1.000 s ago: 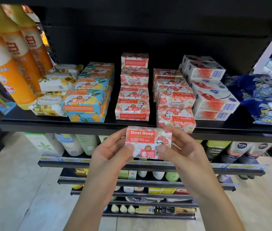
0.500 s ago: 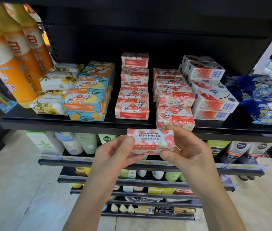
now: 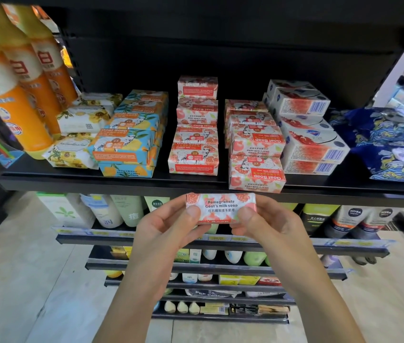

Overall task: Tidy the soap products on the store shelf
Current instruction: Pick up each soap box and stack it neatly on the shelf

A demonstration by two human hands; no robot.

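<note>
A red-and-white pomegranate goat's milk soap bar [image 3: 220,205] is held just below the front edge of the black shelf [image 3: 121,185], its narrow printed side facing me. My left hand [image 3: 168,226] pinches its left end and my right hand [image 3: 267,224] pinches its right end, thumbs on the front. On the shelf above stand two rows of the same red soap: a middle stack [image 3: 194,157] and a right stack [image 3: 256,174] whose bars lie upside down. Blue-and-yellow goat soap bars [image 3: 126,149] are stacked to the left.
White-and-yellow floral soaps [image 3: 74,152] and tall orange bottles [image 3: 10,100] fill the shelf's left end. White boxed soaps [image 3: 312,149] and blue patterned packs [image 3: 394,149] sit at the right. Lower shelves hold tubes and bottles [image 3: 111,211].
Both hands have tipped the soap bar backward, so its large "Goat Soap" face turned away and the narrow side now faces me. The bar rose slightly toward the shelf edge.
</note>
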